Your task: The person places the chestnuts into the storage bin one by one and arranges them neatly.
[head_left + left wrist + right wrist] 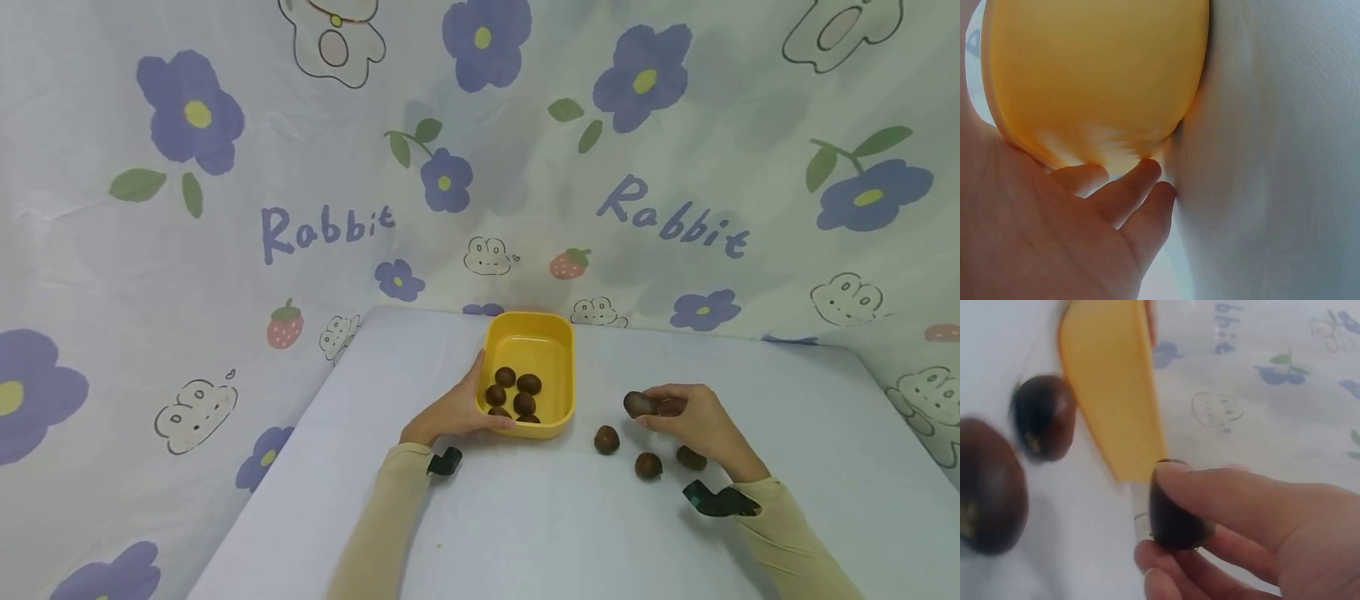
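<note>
One yellow tub (558,367) is resting towards the back of the white worktop (547,533), near the hanging cloth (517,183). Six brown chestnuts (529,384) are lying inside it, all gathered in the half nearest the person; two of the six are partly hiding behind the near wall and the thumb there.

Of the two hands, the left hand (457,408) is grasping the tub at its near left corner, its thumb lying along the near rim. In the left wrist view, three fingertips (1150,167) are showing at the outer wall.

The right hand (701,423) is pinching one chestnut (640,405) between thumb and fingers, holding it to the right of the tub and well apart from it. A second brown patch is showing between the thumb and fingers in the head view; whether it is another chestnut, I cannot tell.

Three loose chestnuts (648,466) are lying on the worktop below and beside the right hand, each standing apart from the others. Two of the loose ones are appearing in the right wrist view.

Two beige sleeves (390,517) are covering the forearms, and two black pieces (720,500) are sitting at the wrists, one on each. The cloth is carrying the word "Rabbit" twice.
</note>
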### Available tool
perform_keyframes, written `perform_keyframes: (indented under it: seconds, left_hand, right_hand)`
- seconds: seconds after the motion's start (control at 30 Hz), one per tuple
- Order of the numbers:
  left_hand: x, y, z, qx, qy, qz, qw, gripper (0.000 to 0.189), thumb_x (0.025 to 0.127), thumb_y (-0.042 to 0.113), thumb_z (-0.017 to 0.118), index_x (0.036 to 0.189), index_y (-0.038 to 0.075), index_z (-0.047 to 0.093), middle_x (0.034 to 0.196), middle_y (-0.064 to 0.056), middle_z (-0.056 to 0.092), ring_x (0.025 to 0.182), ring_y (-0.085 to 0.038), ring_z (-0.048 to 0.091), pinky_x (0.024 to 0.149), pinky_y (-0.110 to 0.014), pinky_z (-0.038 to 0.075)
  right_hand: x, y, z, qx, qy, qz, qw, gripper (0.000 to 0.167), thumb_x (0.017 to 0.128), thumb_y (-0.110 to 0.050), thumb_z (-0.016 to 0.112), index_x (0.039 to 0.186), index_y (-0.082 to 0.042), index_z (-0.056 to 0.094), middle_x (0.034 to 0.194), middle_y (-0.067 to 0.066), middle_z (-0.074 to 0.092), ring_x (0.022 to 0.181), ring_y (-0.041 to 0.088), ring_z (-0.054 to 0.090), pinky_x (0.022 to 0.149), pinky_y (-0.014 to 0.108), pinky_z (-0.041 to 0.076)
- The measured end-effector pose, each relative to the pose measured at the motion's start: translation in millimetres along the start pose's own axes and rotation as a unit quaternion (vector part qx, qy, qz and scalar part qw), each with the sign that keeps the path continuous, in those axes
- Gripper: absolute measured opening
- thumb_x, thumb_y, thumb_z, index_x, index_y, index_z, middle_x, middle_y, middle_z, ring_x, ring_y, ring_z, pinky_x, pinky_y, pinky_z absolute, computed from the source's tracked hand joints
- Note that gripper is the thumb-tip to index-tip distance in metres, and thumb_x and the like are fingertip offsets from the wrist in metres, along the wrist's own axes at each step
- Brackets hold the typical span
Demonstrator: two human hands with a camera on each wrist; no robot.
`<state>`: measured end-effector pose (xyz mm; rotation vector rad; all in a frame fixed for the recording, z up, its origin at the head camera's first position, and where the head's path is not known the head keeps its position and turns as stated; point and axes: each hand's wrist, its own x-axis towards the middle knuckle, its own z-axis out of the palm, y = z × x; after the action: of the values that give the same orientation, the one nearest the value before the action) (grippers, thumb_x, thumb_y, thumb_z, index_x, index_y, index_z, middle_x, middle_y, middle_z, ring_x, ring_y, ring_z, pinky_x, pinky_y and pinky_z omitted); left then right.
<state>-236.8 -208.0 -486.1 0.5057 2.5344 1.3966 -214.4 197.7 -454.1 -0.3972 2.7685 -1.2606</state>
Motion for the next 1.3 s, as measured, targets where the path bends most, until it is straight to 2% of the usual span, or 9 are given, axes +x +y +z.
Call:
perform_keyframes:
  seconds: [0.27, 0.37, 0.53, 0.6, 0.73, 0.87, 1.03, 1.17, 1.3]
  left_hand:
    - [1.0, -0.8, 0.9, -0.001, -0.001, -0.008, 1.0, 0.145, 0.067, 0.058, 0.093, 0.165, 0.036, -0.011, 0.176, 0.001, 0.007, 0.16, -0.02, 0.021, 0.13, -0.057, 0.021]
    - [2.5, -1.8, 1.4, -0.012, -0.004, -0.002, 0.9999, 0.144, 0.067, 0.056, 0.093, 0.166, 0.036, -0.01, 0.175, 0.003, 0.011, 0.159, -0.019, 0.023, 0.13, -0.057, 0.022]
    - [-0.7, -2.7, 0.5, 0.003, -0.002, -0.021, 0.9998, 0.148, 0.067, 0.06, 0.092, 0.165, 0.032, -0.014, 0.177, 0.004, 0.004, 0.161, -0.018, 0.016, 0.131, -0.055, 0.018]
    - [-2.3, -2.7, 0.4, 0.006, -0.002, -0.029, 0.9996, 0.149, 0.066, 0.061, 0.092, 0.165, 0.031, -0.015, 0.177, 0.003, 0.0, 0.162, -0.018, 0.013, 0.131, -0.054, 0.017]
    - [-3.2, -2.8, 0.8, 0.005, -0.001, -0.019, 0.9998, 0.148, 0.068, 0.058, 0.092, 0.166, 0.029, -0.014, 0.177, 0.001, 0.0, 0.162, -0.02, 0.013, 0.131, -0.055, 0.016]
    - [-2.4, -1.9, 0.4, 0.006, 0.0, -0.009, 0.9999, 0.146, 0.069, 0.056, 0.092, 0.166, 0.029, -0.014, 0.177, 0.0, 0.001, 0.162, -0.02, 0.015, 0.131, -0.056, 0.017]
    - [-3.1, -0.2, -0.6, 0.014, -0.003, -0.029, 0.9995, 0.148, 0.068, 0.059, 0.092, 0.165, 0.029, -0.017, 0.177, 0.001, -0.003, 0.162, -0.019, 0.011, 0.132, -0.053, 0.016]
    - [-2.2, -0.3, -0.3, 0.014, -0.001, -0.024, 0.9996, 0.147, 0.069, 0.058, 0.092, 0.165, 0.029, -0.016, 0.177, 0.0, -0.002, 0.162, -0.019, 0.012, 0.132, -0.053, 0.016]
    - [-1.1, -1.2, 0.2, 0.014, 0.0, -0.016, 0.9998, 0.148, 0.069, 0.058, 0.092, 0.165, 0.029, -0.016, 0.177, 0.0, -0.001, 0.162, -0.018, 0.013, 0.132, -0.053, 0.017]
  right_hand:
    - [5.4, -11, 4, 0.04, -0.003, -0.009, 0.9992, 0.056, 0.088, -0.039, 0.083, 0.133, -0.008, 0.069, 0.116, 0.01, 0.078, 0.103, 0.016, 0.072, 0.085, 0.02, 0.058]
    - [8.1, -17, 5, 0.064, -0.003, 0.007, 0.9979, 0.058, 0.087, -0.041, 0.083, 0.134, -0.009, 0.069, 0.121, 0.011, 0.076, 0.103, 0.014, 0.073, 0.085, 0.018, 0.058]
    - [16.3, -25, 9, 0.114, 0.011, 0.025, 0.9931, 0.057, 0.085, -0.039, 0.086, 0.129, -0.007, 0.071, 0.122, 0.014, 0.076, 0.096, 0.005, 0.073, 0.085, 0.017, 0.058]
    - [19.7, -28, 11, 0.119, 0.022, 0.027, 0.9923, 0.056, 0.083, -0.04, 0.087, 0.127, -0.008, 0.072, 0.119, 0.013, 0.077, 0.095, 0.005, 0.073, 0.084, 0.018, 0.058]
    - [26.2, -33, 15, 0.118, 0.03, 0.028, 0.9922, 0.059, 0.083, -0.041, 0.087, 0.128, -0.006, 0.072, 0.121, 0.014, 0.077, 0.097, 0.008, 0.073, 0.084, 0.017, 0.058]
    - [33.1, -38, 19, 0.108, 0.032, 0.01, 0.9936, 0.058, 0.083, -0.039, 0.087, 0.127, -0.005, 0.073, 0.12, 0.015, 0.077, 0.098, 0.015, 0.07, 0.083, 0.022, 0.058]
    - [43.8, -44, 28, 0.084, 0.038, -0.023, 0.9955, 0.048, 0.083, -0.035, 0.088, 0.121, -0.009, 0.077, 0.102, 0.01, 0.077, 0.092, 0.02, 0.063, 0.075, 0.025, 0.054]
    - [51.8, -46, 36, 0.079, 0.04, -0.034, 0.9955, 0.044, 0.082, -0.032, 0.089, 0.118, -0.01, 0.079, 0.092, 0.006, 0.074, 0.086, 0.02, 0.06, 0.063, 0.024, 0.047]
    - [57.6, -48, 46, 0.084, 0.035, -0.039, 0.9951, 0.042, 0.081, -0.031, 0.089, 0.115, -0.01, 0.079, 0.091, 0.006, 0.073, 0.084, 0.02, 0.058, 0.057, 0.023, 0.041]
